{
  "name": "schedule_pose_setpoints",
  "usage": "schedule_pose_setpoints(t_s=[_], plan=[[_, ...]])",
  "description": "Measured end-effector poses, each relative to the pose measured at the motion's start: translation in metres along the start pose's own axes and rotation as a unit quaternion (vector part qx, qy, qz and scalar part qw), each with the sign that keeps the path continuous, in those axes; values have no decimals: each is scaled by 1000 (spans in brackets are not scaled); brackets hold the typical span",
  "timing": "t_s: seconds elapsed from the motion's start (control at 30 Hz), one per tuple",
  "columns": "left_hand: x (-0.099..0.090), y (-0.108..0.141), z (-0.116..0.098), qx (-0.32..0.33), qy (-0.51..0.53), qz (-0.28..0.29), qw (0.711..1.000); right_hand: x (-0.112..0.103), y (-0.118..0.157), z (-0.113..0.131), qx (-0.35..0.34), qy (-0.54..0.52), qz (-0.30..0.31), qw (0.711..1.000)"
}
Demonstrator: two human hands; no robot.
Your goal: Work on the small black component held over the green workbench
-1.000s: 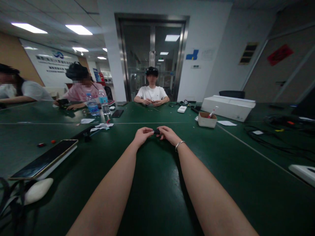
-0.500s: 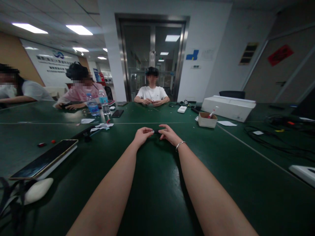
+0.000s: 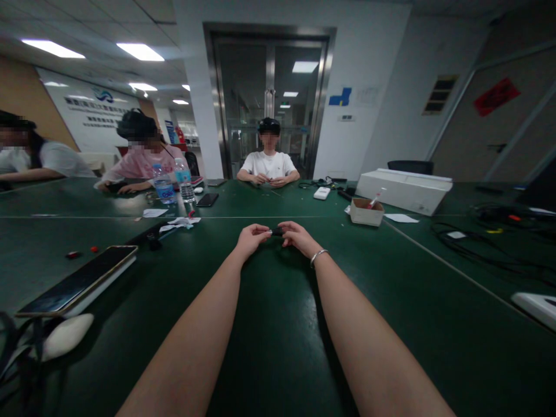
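Over the green table (image 3: 278,324), both hands meet in front of me at a small dark piece (image 3: 275,231) with a silvery end. It is too small to name more exactly. My left hand (image 3: 251,240) pinches the silvery end between thumb and fingertips. On the other side, my right hand (image 3: 299,238), with a silver bangle at the wrist, has its thumb and fingers closed around the black end. The fingertips partly hide the piece.
Left lie a phone (image 3: 82,278) on a white box, crumpled tissue (image 3: 180,224) and two bottles (image 3: 164,185). To the right stand a small carton (image 3: 366,213) with a pen, a white box (image 3: 403,190) and black cables (image 3: 478,243). A person (image 3: 268,165) sits opposite; two more sit left.
My right thumb and fingers have shifted slightly on the dark piece, and a little more of its black part shows. My left hand stays nearly still.
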State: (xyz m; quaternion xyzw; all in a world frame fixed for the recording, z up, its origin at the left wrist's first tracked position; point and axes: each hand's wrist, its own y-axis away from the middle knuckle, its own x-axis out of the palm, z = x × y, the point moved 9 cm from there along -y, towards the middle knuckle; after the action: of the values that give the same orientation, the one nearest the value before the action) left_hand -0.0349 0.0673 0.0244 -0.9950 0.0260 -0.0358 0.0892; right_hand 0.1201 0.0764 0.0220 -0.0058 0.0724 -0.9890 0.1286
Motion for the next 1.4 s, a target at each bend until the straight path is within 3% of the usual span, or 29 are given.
schedule_pose_setpoints(t_s=[1.4], plan=[[-1,-1,1,2,10,-3,1000,-2,-2,0,-27,4,5,1000]])
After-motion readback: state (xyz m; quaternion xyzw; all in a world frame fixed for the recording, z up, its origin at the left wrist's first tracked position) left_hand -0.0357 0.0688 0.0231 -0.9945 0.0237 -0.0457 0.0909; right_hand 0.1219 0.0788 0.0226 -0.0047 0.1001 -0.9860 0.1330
